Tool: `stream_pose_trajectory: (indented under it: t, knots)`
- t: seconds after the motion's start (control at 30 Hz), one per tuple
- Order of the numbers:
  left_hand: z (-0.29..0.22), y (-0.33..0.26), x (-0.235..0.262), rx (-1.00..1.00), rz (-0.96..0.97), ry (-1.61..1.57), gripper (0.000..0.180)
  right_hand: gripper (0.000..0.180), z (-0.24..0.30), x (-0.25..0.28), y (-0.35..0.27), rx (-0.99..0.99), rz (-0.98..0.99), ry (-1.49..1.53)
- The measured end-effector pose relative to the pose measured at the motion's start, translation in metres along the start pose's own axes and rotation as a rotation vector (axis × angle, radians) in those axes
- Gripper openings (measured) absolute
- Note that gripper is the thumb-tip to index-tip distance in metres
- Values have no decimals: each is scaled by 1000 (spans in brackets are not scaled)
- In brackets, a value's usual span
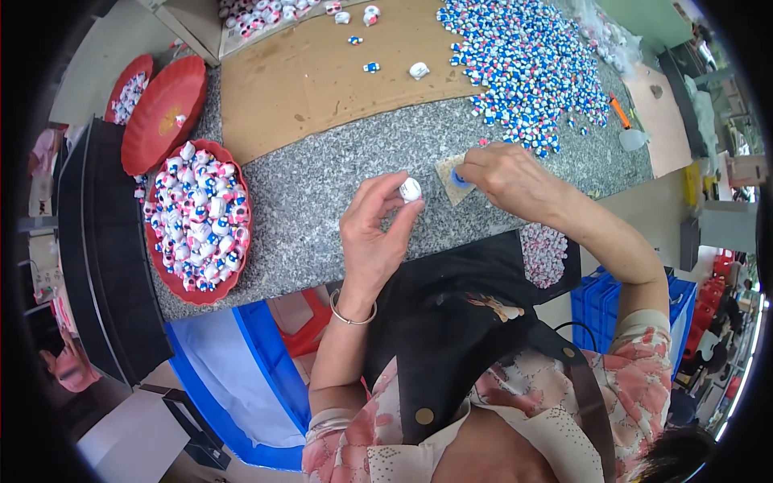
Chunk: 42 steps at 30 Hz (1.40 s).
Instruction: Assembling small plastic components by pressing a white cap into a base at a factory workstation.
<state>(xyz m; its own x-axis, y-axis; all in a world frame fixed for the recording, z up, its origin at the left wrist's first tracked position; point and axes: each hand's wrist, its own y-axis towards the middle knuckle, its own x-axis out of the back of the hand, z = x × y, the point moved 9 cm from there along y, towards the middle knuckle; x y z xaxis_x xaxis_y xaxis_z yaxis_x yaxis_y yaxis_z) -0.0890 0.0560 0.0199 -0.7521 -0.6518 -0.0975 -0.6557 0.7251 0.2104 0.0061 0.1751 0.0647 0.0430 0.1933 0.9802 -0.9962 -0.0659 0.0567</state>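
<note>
Between the thumb and fingertips of my left hand (pixel 373 229) is a small white rounded toy head (pixel 411 190), held just over the grey speckled worktop (pixel 314 201). To its right, my right hand (pixel 511 181) has its fingers pinched together over a small beige square pad (pixel 456 193). A small round blue thing (pixel 459 178) shows at those fingertips, partly covered; I cannot make out exactly what the fingers grip. A tiny pink piece (pixel 483 142) lies on the worktop just beyond the right hand.
A red scalloped tray (pixel 247 233) heaped with white, pink and blue toy figures stands at the left. Behind it lean more red trays (pixel 165 113). Brown cardboard (pixel 346 72) covers the far middle. Many blue-and-white pieces (pixel 531 72) spread far right, near an orange-handled tool (pixel 620 113).
</note>
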Motion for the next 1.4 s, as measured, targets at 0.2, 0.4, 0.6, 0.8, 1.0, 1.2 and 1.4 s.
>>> stream_pose_trajectory:
  t: [0.2,0.4,0.6,0.8,1.0,1.2,1.4]
  knots:
    - [6,1,-3,3,21,103,34,18,3,7,-3,0,-110,78]
    - [5,2,-19,-118,2,174,38,14,-1,20,-15,-116,-294,190]
    - [-7,-2,-38,-229,44,387,38,15,-34,-26,-37,-686,-238,1304]
    - [1,-1,-50,-43,303,121,34,12,-22,-19,-42,-639,-150,1258]
    - [13,-20,-65,350,505,-262,25,8,11,15,-35,-227,-296,888]
    - [18,-30,-54,402,508,-167,26,15,11,-9,-32,-223,-152,966]
    - [-64,5,87,-35,-82,447,22,27,-64,8,-61,-282,-312,236]
